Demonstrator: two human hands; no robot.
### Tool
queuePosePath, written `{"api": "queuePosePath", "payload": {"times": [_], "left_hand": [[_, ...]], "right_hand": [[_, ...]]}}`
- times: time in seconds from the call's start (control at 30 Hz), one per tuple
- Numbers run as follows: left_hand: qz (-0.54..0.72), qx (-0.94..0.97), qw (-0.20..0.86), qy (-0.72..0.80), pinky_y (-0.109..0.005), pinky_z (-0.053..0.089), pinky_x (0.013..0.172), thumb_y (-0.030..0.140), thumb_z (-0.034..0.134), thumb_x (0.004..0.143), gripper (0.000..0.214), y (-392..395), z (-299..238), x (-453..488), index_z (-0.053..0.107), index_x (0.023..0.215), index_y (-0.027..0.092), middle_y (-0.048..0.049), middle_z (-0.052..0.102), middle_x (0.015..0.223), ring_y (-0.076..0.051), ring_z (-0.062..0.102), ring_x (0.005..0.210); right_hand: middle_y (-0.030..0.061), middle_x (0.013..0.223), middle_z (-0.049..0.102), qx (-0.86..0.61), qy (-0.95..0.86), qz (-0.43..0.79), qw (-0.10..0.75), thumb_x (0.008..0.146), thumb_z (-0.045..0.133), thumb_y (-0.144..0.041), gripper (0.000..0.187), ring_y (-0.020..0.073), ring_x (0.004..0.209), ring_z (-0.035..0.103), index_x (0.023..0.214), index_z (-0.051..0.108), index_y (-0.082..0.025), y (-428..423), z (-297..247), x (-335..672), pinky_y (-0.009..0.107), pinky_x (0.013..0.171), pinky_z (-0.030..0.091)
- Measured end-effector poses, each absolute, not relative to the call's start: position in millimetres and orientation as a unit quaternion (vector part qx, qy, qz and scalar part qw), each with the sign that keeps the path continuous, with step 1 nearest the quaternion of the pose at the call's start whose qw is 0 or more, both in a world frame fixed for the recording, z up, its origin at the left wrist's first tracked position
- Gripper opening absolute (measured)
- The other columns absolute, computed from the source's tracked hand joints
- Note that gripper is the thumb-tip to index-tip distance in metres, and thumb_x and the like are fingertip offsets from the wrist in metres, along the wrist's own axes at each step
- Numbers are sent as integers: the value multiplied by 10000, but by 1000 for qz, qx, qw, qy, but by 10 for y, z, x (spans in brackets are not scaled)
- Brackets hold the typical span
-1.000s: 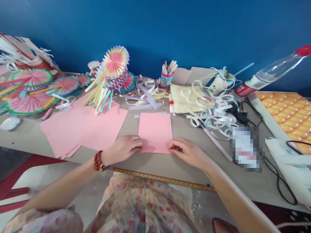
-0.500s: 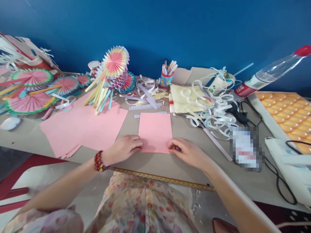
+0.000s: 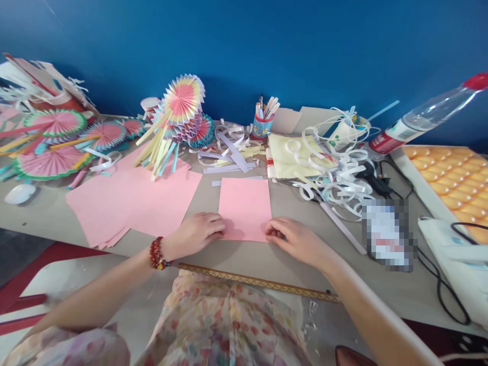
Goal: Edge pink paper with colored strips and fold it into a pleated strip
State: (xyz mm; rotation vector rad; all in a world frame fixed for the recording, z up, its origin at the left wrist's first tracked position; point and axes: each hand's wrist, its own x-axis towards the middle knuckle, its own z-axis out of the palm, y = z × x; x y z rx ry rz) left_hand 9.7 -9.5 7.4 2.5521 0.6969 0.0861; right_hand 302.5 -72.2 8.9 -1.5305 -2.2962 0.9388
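Note:
A pink sheet of paper [image 3: 245, 206], nearly square, lies flat on the grey table [image 3: 229, 254] in front of me. My left hand [image 3: 200, 232], with a red bead bracelet at its wrist, has its fingers closed at the sheet's near left corner. At the near right corner, my right hand [image 3: 285, 233] curls its fingers, thumb and fingertips together on the edge. Left of the sheet, larger pink papers [image 3: 152, 195] are spread in a loose pile.
Pleated paper fans [image 3: 183, 99] stand behind and to the left. Curled paper strips [image 3: 343, 178], a yellow sheet [image 3: 290, 152] and a plastic bottle [image 3: 415, 124] are at the right. A pen cup [image 3: 262, 126] stands by the blue wall; a white mouse [image 3: 20, 193] lies far left.
The whole view has shifted very slightly. Both hands keep their places at the near corners of the pink sheet.

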Motion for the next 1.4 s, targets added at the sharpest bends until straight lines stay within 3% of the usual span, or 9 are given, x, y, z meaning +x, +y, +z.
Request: {"api": "queuePosePath", "payload": {"times": [0.47, 0.6, 1.4], "left_hand": [[72, 919, 278, 269, -300, 407, 814, 257, 434, 1010, 168, -120, 27, 61, 563, 927, 189, -32, 627, 909, -188, 577, 883], [75, 918, 283, 267, -287, 412, 769, 284, 448, 1006, 184, -117, 28, 67, 570, 907, 188, -28, 619, 876, -178, 577, 840], [19, 941, 208, 265, -314, 425, 783, 280, 411, 1020, 267, -151, 46, 129, 554, 821, 173, -41, 550, 888, -182, 533, 823]], "right_hand": [[19, 865, 640, -523, -783, 318, 112, 918, 507, -198, 72, 186, 827, 575, 875, 561, -220, -726, 115, 3009, 291, 729, 415], [27, 868, 646, -522, -784, 316, 116, 917, 499, -209, 83, 189, 828, 579, 877, 570, -221, -731, 110, 3006, 291, 726, 418], [24, 891, 655, -523, -787, 307, 110, 918, 509, -192, 81, 182, 843, 589, 883, 576, -219, -730, 99, 3017, 281, 728, 416]]}}
